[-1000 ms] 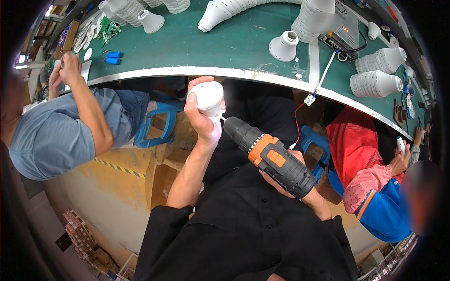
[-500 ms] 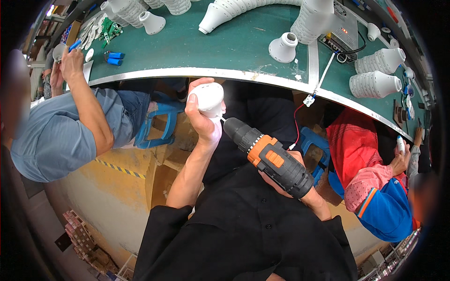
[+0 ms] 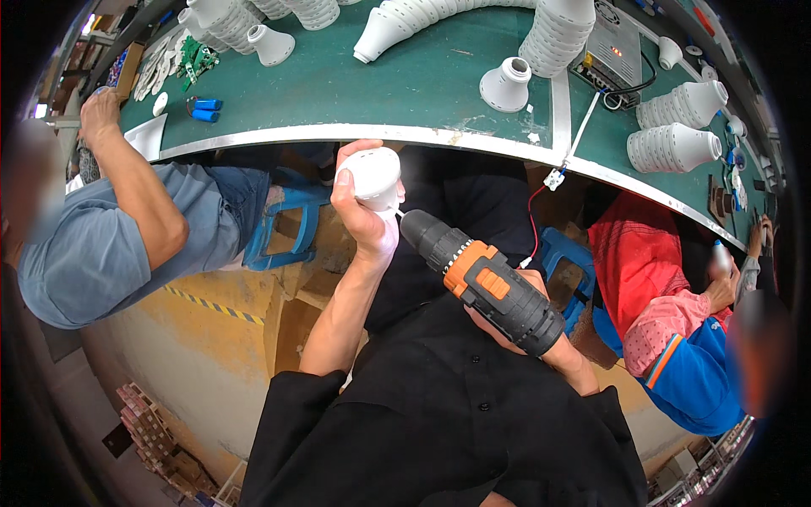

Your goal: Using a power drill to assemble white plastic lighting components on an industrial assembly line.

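My left hand is closed round a white plastic lamp housing, held up just off the table's near edge. A black and orange cordless drill points up and left at that housing. Its chuck is close to the housing's lower side, where a thin bit shows; I cannot tell how far the tip goes in. My right hand grips the drill from underneath, its fingers mostly hidden by the drill body.
On the green table stand stacked white housings, a single housing, a metal power supply and blue batteries. A person sits at my left, another at my right. Blue stools stand below.
My hands, the housing and the drill hold nearly the same pose. The person at left has moved an arm farther left and up; the view has shifted slightly.
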Available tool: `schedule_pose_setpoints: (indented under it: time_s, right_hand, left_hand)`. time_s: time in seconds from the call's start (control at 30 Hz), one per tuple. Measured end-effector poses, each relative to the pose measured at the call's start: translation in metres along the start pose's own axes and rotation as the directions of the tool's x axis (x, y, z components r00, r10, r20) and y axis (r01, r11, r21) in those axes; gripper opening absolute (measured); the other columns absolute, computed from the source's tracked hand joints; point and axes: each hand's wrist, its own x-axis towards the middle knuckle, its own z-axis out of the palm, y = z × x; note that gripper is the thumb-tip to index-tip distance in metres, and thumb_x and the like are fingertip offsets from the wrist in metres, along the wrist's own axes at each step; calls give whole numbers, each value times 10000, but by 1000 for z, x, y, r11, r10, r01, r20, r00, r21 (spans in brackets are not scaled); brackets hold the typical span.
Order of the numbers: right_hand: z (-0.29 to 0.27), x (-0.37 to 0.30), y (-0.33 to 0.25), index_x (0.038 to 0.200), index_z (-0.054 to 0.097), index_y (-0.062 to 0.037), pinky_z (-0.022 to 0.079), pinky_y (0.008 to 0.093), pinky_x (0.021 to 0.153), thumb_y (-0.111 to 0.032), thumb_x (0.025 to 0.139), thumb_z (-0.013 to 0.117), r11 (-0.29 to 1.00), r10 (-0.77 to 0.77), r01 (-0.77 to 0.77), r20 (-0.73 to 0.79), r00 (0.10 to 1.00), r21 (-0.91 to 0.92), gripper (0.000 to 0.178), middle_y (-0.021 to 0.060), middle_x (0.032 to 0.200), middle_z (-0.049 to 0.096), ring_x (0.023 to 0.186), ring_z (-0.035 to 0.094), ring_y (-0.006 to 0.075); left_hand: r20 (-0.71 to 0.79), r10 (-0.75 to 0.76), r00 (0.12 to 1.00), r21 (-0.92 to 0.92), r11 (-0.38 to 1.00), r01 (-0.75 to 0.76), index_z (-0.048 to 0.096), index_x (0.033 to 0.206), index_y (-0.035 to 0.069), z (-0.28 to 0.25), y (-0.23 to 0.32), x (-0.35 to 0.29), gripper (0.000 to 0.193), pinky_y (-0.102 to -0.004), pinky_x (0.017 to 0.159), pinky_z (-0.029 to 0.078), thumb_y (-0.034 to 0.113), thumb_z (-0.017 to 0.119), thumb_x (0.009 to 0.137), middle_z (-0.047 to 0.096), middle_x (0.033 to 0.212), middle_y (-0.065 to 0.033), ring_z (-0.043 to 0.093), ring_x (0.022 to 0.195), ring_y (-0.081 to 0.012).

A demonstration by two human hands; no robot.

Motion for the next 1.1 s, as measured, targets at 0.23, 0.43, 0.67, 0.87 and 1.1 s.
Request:
schedule_pose_setpoints:
  time_s: [0.23,0.43,0.67,0.87,1.1]
  right_hand:
    - [0,-4,1,1130,677,-129,447,387,862,-83,729,832,987,126,-133,85,988,89,433,46,1140,653,1057,593,264]
    - [-2,1,-1,1124,680,-122,444,386,870,-94,737,826,971,170,-190,144,975,143,415,51,1135,655,1066,592,270]
    - [-1,9,-3,1037,685,-104,480,379,805,-72,741,802,928,258,-293,168,951,231,320,58,996,683,923,654,269]
    - [-4,14,-5,1004,682,-88,505,375,758,-63,735,789,944,235,-268,177,956,193,291,61,935,690,862,677,270]
    - [-3,21,-9,1001,673,-60,531,370,676,-59,739,785,948,216,-241,137,967,208,285,83,909,688,775,687,282]
  left_hand:
    - [11,-2,1000,10,1000,2,554,1130,9,-1,1,1,543,-283,492,446,460,322,936,596,755,-118,557,574,-169]
    - [-8,-9,1000,20,1000,9,557,1126,15,-3,3,-2,549,-279,491,453,477,336,928,604,765,-121,564,575,-166]
    - [-8,-28,1000,7,1000,28,555,1125,19,-2,2,-2,545,-279,492,455,479,341,927,604,767,-123,566,575,-167]
    - [-18,-23,1000,-24,999,22,548,1125,13,-1,2,-2,541,-283,485,448,473,339,932,591,749,-126,558,564,-170]
    - [12,-36,999,-30,999,36,542,1127,-3,2,2,-4,550,-282,486,431,469,335,934,577,720,-124,542,554,-168]
